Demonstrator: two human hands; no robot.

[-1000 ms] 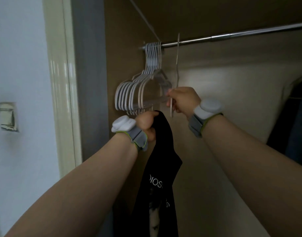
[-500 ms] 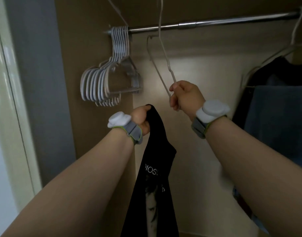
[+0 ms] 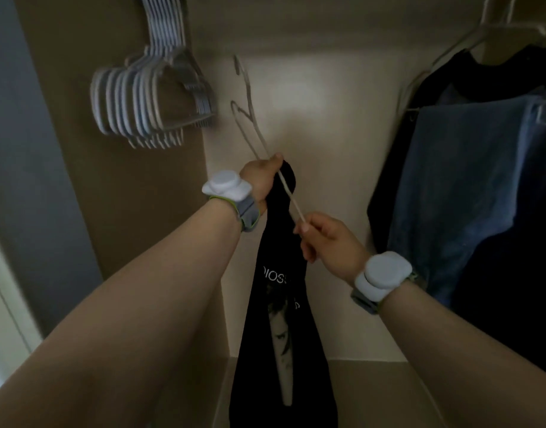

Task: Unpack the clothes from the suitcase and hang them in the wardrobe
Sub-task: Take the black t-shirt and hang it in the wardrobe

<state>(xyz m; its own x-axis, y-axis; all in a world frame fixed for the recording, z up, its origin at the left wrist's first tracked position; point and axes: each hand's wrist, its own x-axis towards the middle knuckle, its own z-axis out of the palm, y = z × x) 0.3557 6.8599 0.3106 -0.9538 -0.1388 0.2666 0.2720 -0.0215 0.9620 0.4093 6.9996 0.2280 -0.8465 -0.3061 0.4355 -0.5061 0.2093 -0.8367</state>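
Black shirt [image 3: 308, 366] hanging from left hand [image 3: 261, 182], hanger [image 3: 289, 196] in right hand [image 3: 330, 242]

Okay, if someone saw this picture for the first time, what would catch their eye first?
Dead centre, the left hand grips the top of a black T-shirt with a white print, which hangs straight down. Just beside it the right hand pinches the end of a pale hanger slanting up to the left. A bunch of white hangers hangs at upper left, and a blue garment at right.
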